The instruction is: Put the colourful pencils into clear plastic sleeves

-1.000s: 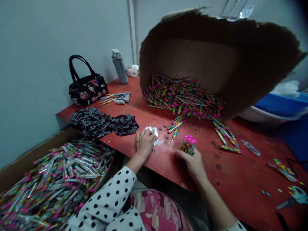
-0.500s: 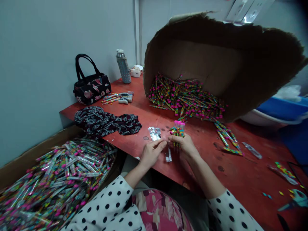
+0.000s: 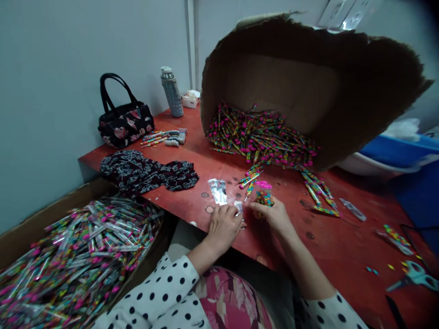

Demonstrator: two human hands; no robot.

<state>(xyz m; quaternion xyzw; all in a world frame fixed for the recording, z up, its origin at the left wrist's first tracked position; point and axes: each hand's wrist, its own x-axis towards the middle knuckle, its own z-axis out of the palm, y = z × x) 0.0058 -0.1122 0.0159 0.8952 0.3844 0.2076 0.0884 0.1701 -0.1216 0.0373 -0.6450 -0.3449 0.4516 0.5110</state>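
My right hand (image 3: 272, 217) grips a clear tube of colourful candy sticks (image 3: 264, 195) with a pink cap, upright on the red table. My left hand (image 3: 223, 227) lies just left of it, its fingertips pinching a small clear plastic sleeve (image 3: 238, 208). A silvery plastic wrapper (image 3: 217, 191) lies flat just beyond my left hand. Loose patterned candy sticks (image 3: 262, 136) spill from a tipped cardboard box (image 3: 302, 77), with a few strays (image 3: 250, 179) nearest my right hand.
A large carton of wrapped sticks (image 3: 78, 256) stands left, below the red table (image 3: 308, 256). A dark floral cloth (image 3: 147, 171), a black handbag (image 3: 125, 123) and a bottle (image 3: 171, 91) stand further left. Teal scissors (image 3: 413, 276) lie at right.
My left hand has moved onto the small clear sleeve. My right hand has lowered the pink-capped tube and moved slightly right. The silvery wrapper stays on the table.
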